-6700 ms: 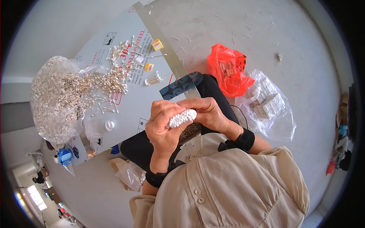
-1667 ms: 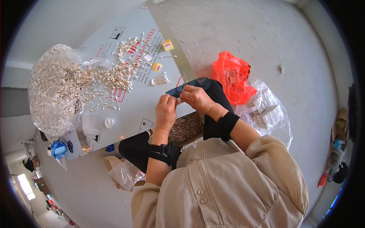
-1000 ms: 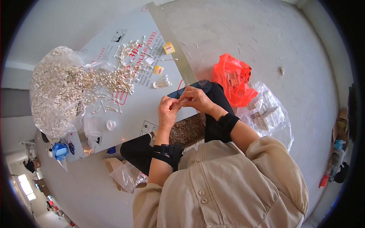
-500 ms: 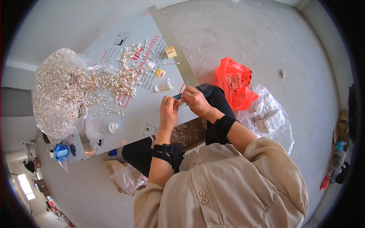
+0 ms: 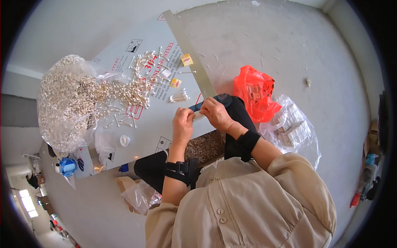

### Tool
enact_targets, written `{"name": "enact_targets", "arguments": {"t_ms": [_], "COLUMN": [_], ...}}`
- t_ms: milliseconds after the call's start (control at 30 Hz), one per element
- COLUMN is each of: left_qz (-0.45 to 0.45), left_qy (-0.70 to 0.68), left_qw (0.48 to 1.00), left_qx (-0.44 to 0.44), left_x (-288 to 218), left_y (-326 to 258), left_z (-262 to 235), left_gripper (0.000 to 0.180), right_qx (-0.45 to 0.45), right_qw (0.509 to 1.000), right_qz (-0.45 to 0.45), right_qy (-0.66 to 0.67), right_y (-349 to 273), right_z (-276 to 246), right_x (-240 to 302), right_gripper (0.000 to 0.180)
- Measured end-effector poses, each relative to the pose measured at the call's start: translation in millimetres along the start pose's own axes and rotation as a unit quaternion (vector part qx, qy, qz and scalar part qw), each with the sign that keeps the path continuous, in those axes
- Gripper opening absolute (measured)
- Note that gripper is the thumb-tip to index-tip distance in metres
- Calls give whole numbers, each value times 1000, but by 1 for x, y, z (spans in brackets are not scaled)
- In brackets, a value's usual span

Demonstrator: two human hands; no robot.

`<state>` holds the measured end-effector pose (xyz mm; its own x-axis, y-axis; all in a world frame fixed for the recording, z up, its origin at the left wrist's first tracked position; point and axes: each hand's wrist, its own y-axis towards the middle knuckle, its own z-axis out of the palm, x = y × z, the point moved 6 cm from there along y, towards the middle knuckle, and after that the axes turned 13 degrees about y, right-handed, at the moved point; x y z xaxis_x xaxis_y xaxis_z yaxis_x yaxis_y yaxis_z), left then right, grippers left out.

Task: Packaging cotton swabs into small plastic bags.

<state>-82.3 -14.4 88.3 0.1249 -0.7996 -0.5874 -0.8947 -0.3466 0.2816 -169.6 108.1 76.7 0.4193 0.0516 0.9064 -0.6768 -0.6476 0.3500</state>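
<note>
Your left hand (image 5: 182, 124) and right hand (image 5: 216, 114) pinch a small packet (image 5: 197, 112); a loose grip could spill it among the cotton swabs (image 5: 124, 93) on the worktop (image 5: 149, 53).

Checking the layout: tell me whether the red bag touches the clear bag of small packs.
Touching. The head view shows the red bag lying with its lower right edge over the rim of the clear bag, no floor between them.

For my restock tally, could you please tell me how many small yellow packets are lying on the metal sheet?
2: one yellow packet near the sheet's far right edge, the other just nearer the person, beside a small bundle of cotton swabs. More may hide under the loose swabs.
</note>
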Motion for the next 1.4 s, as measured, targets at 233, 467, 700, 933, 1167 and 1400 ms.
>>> {"name": "enact_targets", "arguments": {"t_ms": [233,467,700,933,1167,1400], "left_qz": [-19,79,86,98,72,26], "left_qy": [-107,35,59,86,63,28], "left_qw": [993,992,992,987,990,993], "left_qx": [-56,-97,-73,-100,-106,-114], "left_x": [-30,-54,-71,-82,-86,-83], "left_y": [5,1,-5,-13,-16,-16], "left_z": [-52,-69,-78,-83,-84,-88], "left_gripper": [9,17,20,18,17,16], "right_qx": [-19,-8,33,40,86,98], "right_qw": [995,990,986,987,983,987], "right_qz": [47,43,-79,-144,-157,-119], "right_qy": [89,134,145,65,45,46], "right_y": [9,8,16,21,25,15], "right_z": [-15,-16,-9,-5,-11,-28], "right_x": [40,60,93,114,124,109], "right_gripper": [11,9,10,16,17,15]}}
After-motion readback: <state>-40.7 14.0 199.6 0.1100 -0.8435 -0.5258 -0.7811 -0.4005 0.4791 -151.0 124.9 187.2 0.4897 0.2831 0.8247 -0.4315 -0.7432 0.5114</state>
